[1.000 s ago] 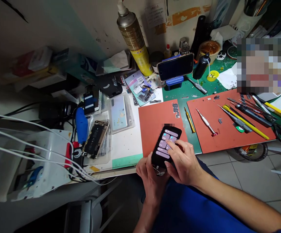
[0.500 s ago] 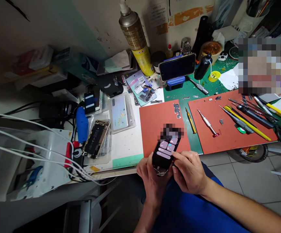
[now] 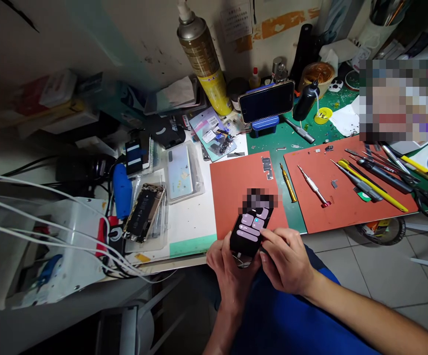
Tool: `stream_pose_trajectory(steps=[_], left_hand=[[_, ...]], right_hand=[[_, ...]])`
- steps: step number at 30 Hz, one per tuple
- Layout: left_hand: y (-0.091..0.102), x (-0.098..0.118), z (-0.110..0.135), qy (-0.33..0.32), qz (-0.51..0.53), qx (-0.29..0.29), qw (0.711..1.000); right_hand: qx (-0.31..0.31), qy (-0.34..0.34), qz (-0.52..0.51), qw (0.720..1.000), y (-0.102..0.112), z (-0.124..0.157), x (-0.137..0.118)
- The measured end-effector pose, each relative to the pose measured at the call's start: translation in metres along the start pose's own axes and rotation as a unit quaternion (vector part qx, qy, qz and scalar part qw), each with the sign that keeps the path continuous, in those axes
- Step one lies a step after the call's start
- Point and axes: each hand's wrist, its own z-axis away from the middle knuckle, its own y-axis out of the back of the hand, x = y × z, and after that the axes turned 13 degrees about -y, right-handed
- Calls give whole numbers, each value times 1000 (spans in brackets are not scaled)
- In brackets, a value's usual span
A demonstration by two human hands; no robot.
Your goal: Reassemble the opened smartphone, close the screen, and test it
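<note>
A smartphone (image 3: 249,237) with a lit screen is held tilted over the bench's front edge. Grey rounded panels show on its screen, and its upper end is blurred out. My left hand (image 3: 229,268) is closed around the phone's lower part from below. At the phone's bottom end is a small white plug (image 3: 239,255) with thin pale cable. My right hand (image 3: 288,259) is beside the phone, its index fingertip at the right edge of the screen and the other fingers curled in; its palm is hidden.
Behind the phone lies a reddish mat (image 3: 232,182). A gold screwdriver (image 3: 288,183), a silver screwdriver (image 3: 313,185) and a yellow-handled tool (image 3: 376,190) lie to the right. An opened phone (image 3: 144,212) rests at left, near white cables (image 3: 88,236). A spray can (image 3: 208,64) stands behind.
The whole view has shifted slightly, so the bench things appear a little further left. Both hands keep nearly the same pose at the phone.
</note>
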Motion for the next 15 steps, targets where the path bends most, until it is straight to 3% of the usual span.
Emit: stream_pose_trajectory(steps=[6, 15], left_hand=[[-1, 2, -1, 6, -6, 13, 1000], [0, 3, -3, -1, -9, 15, 1000]], right_hand=[[-13, -11, 42, 999, -5, -18, 3], [9, 6, 1, 1000, -6, -14, 8]])
